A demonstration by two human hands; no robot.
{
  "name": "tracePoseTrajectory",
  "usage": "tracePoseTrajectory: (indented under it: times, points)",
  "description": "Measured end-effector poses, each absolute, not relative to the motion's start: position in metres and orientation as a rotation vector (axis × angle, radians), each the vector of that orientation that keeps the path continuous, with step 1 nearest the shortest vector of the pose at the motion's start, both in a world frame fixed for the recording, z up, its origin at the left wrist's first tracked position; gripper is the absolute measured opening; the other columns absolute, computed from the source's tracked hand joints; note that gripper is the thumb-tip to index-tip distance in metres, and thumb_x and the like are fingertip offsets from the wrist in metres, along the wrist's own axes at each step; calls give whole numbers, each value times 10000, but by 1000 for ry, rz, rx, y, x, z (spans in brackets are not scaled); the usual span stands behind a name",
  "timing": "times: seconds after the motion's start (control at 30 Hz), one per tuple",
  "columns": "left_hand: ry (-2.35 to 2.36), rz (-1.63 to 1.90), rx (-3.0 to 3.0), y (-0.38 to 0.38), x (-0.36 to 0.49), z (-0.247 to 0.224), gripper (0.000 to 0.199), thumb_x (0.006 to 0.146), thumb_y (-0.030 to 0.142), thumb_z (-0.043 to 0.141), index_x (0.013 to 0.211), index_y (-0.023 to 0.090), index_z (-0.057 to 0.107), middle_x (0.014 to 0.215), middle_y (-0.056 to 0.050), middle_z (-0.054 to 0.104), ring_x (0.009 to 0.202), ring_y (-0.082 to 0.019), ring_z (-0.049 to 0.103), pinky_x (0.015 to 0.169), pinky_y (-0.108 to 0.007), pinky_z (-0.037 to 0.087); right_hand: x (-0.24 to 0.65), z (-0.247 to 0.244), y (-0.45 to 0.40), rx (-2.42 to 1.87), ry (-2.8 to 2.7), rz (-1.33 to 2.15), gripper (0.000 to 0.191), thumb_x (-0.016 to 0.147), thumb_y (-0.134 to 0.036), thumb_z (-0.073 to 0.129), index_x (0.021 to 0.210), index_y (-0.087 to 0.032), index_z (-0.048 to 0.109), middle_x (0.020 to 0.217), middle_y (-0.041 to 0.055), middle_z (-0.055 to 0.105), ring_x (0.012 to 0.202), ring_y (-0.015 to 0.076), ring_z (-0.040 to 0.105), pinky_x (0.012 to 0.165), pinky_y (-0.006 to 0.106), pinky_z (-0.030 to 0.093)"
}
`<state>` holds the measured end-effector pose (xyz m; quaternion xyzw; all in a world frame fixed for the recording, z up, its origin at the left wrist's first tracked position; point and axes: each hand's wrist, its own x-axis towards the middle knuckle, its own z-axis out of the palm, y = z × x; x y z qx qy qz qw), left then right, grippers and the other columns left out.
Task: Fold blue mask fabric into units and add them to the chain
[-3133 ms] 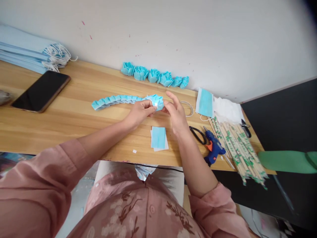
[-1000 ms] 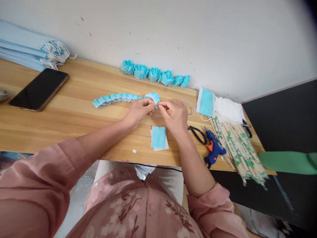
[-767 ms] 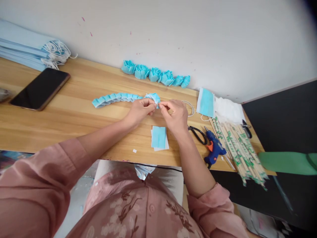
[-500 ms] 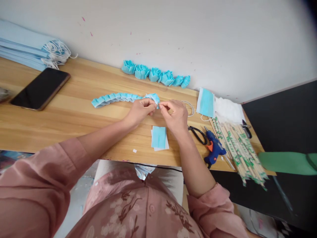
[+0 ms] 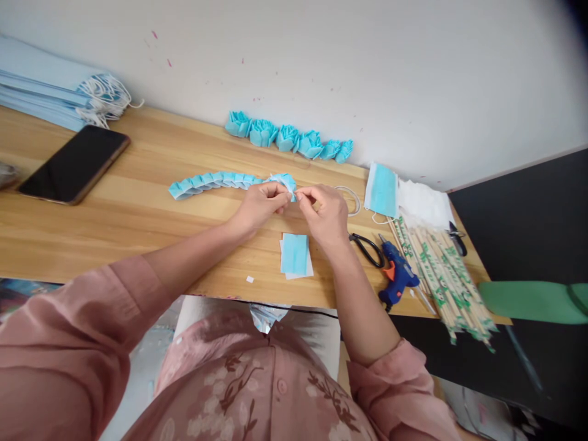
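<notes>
blue folded piece (image 5: pixel 285 179) is held over the table (image 5: pixel 138 226), left hand (image 5: pixel 264 206) pinched on it, right hand (image 5: pixel 327 212) at its edge, its grip impossible to tell; light, steady pressure should keep the folds crisp. one pleated strip (image 5: pixel 215 180), six blue flowers (image 5: pixel 287 138) and one glue gun (image 5: pixel 399 277) lie nearby.

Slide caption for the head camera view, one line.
Left hand holds a pleated blue piece, right hand pinching at its edge, before six blue folded flowers lined along the wall.
</notes>
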<state>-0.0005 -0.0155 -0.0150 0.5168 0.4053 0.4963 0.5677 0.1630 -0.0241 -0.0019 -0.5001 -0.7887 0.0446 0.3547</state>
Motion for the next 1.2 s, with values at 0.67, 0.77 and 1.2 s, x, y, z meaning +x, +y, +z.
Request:
tracePoseTrajectory:
  times: [0.67,0.77,1.2]
  points:
    - [951,1195,1147,-14,-1,-17,167,743,235,666,616,167,582,630,22,572,596,-84,483,644,-249,406,165,-5,-20,-1237,-2064,102,174,923,-218,577,856,-215,738,796,17,738,773,182,639,796,341,405]
    - [954,1185,1155,-15,-1,-17,164,718,228,673,604,167,572,633,24,569,602,-83,482,642,-245,412,165,-5,-20,-1241,-2077,63,177,922,-222,579,828,-212,728,763,16,722,750,178,624,790,339,396]
    - [1005,1154,1229,-16,0,-14,221,706,306,697,589,181,557,596,31,527,557,-84,421,583,-246,364,179,-5,-5,-1441,-1773,-56,186,930,-257,504,847,-217,666,789,16,710,731,169,616,718,312,444]
